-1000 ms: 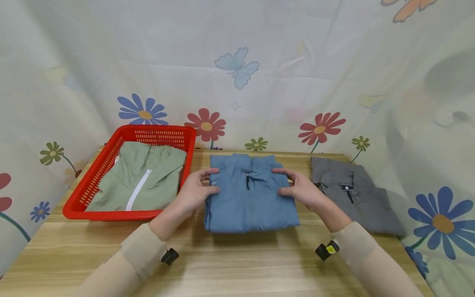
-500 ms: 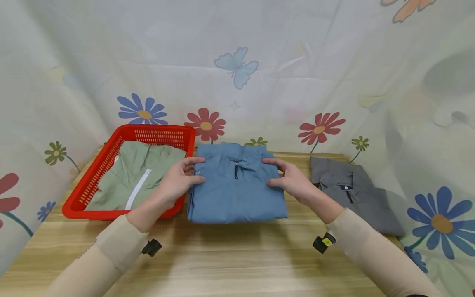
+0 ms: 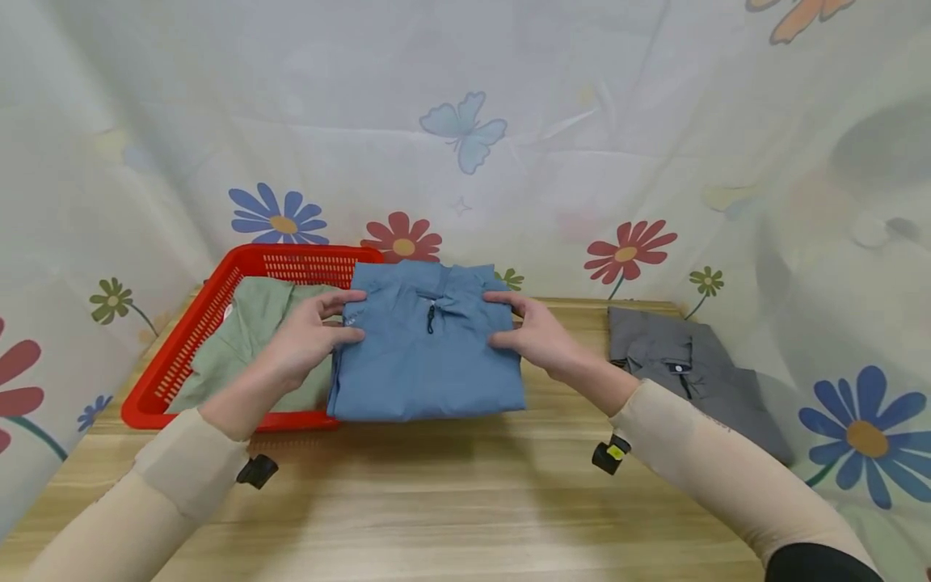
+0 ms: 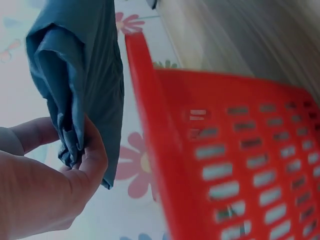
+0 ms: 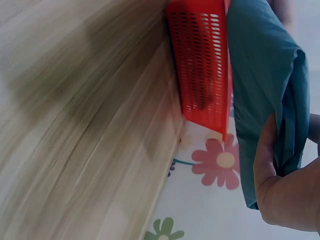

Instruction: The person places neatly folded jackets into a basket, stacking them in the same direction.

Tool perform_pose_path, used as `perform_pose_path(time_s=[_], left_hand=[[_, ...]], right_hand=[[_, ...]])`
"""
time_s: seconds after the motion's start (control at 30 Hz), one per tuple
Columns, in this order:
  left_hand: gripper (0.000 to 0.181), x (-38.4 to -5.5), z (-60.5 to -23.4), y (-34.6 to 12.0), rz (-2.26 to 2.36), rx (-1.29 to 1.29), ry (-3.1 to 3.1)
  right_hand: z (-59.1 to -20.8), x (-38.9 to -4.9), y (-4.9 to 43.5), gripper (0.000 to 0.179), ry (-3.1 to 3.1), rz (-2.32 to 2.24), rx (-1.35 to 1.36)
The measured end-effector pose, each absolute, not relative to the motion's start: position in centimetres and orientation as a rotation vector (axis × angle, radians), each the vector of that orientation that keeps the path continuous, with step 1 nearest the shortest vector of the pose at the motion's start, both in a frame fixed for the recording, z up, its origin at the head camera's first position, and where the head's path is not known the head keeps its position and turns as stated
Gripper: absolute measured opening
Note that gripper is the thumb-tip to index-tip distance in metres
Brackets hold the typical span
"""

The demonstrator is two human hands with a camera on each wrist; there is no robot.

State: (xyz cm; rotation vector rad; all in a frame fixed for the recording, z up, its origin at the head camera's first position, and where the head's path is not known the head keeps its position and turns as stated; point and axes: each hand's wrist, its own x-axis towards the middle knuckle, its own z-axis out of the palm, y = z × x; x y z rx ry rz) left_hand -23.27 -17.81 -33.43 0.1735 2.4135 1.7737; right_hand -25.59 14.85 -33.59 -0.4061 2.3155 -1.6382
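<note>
A folded blue jacket (image 3: 429, 356) with a short black zip pull is held up level above the table. My left hand (image 3: 309, 335) pinches its left edge, thumb on the near side of the folds. At the opposite edge my right hand (image 3: 541, 335) grips it the same way; the right wrist view shows the thumb pressed along the folded layers (image 5: 287, 125). The jacket overlaps the right side of a red plastic basket (image 3: 174, 356) in the head view. Inside that basket lies a folded green jacket (image 3: 250, 323), partly hidden by my left hand and the blue jacket.
A folded grey jacket (image 3: 716, 388) lies on the right of the wooden table (image 3: 451, 501). Behind the table hangs a white curtain (image 3: 567, 210) printed with flowers and butterflies. The basket's slotted wall (image 4: 240, 150) stands close beside the left hand in its wrist view.
Both hands have carried the blue jacket leftward and upward, from the middle of the table to the basket's right rim. The basket, green jacket and grey jacket have stayed put.
</note>
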Motion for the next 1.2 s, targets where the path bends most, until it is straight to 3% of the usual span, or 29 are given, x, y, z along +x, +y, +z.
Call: perform_pose_path(time_s=[0.47, 1.2], left_hand=[[0.064, -23.5, -32.3, -22.6, 1.643, 0.133, 2.492], [0.068, -25.6, -32.5, -30.1, 1.43, 0.275, 2.548]], right_hand=[[-32.8, -26.6, 9.7, 0.062, 2.258, -1.684, -0.418], [-33.9, -27.5, 4.2, 0.063, 2.189, -1.769, -0.48]])
